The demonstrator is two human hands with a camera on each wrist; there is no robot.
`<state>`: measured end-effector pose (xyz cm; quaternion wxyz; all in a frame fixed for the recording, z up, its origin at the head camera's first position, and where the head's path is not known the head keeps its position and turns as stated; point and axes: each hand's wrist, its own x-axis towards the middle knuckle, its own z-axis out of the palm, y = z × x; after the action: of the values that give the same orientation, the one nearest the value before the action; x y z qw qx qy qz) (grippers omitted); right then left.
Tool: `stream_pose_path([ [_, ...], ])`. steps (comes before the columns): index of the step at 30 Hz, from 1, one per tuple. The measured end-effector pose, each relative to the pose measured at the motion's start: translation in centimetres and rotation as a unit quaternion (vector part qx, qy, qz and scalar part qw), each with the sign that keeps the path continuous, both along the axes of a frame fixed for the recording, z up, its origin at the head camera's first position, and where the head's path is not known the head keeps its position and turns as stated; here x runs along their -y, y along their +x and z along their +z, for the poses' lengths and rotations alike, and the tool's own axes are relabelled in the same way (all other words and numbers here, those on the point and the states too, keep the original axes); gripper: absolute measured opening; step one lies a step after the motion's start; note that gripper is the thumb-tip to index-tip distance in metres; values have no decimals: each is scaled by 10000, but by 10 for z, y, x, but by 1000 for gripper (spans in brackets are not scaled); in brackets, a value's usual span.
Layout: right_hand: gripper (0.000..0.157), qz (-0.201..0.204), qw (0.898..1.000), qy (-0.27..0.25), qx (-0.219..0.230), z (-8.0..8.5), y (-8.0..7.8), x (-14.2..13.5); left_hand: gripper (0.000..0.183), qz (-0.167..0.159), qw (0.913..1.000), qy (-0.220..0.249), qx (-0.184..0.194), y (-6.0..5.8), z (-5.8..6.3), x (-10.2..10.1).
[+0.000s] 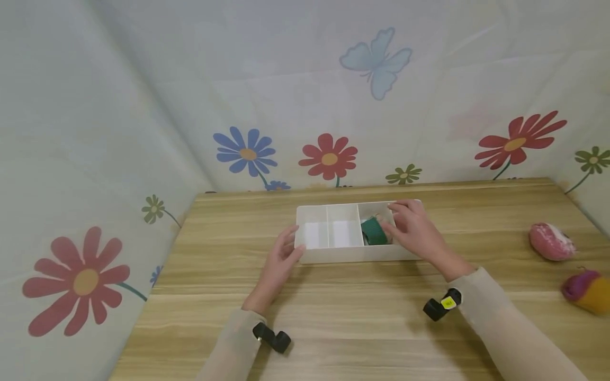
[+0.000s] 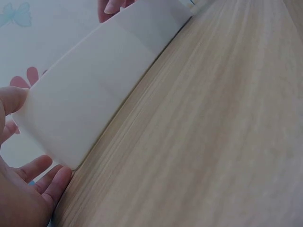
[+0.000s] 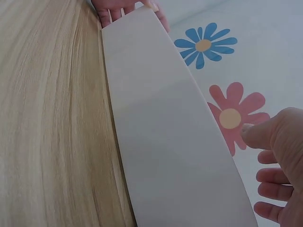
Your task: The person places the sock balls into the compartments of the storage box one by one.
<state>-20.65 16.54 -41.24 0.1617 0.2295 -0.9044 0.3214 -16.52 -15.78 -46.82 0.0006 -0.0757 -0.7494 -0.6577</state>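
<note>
A long white divided box (image 1: 267, 255) is not where my hands end; its front wall (image 2: 94, 90) faces me on the wooden table. My left hand (image 1: 282, 257) holds the box's left end, thumb at the front corner and fingers along the end wall. In the third compartment from the left lies a green knitted bundle (image 1: 374, 232). Over the box's right part is my right hand (image 1: 418, 228), thumb beside the bundle and fingers by the back rim. The right wrist view shows its fingers (image 3: 274, 175) loosely bent with nothing between them.
A pink-and-white soft bundle (image 1: 552, 242) lies on the table to the right, with a purple-and-yellow one (image 1: 588, 291) nearer me. Behind the table (image 1: 343, 317) hangs a pale curtain (image 1: 286, 79) printed with flowers and a butterfly.
</note>
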Motion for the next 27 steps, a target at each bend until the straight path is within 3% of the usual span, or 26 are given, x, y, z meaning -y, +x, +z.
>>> stream_pose_path([
  [3, 42, -51, 9999, -119, -45, -2, 1, -4, 55, -48, 10000, 43, 48, 1, 4, -1],
  [7, 41, -25, 9995, -274, -126, -4, 3, -11, 54, -133, 9999, 4, 45, 7, 18, -4],
  [11, 38, -55, 9995, -300, 55, -5, 6, -17, 53, -173, 9998, -28, 38, 12, 28, -6],
  [16, 33, -142, 9994, -256, 162, -4, 9, -23, 53, -205, 9998, 38, 31, 14, 30, -7],
  [27, 38, -219, 9996, -152, 64, -3, 14, -34, 52, -193, 9998, 56, -33, 13, 28, -7],
])
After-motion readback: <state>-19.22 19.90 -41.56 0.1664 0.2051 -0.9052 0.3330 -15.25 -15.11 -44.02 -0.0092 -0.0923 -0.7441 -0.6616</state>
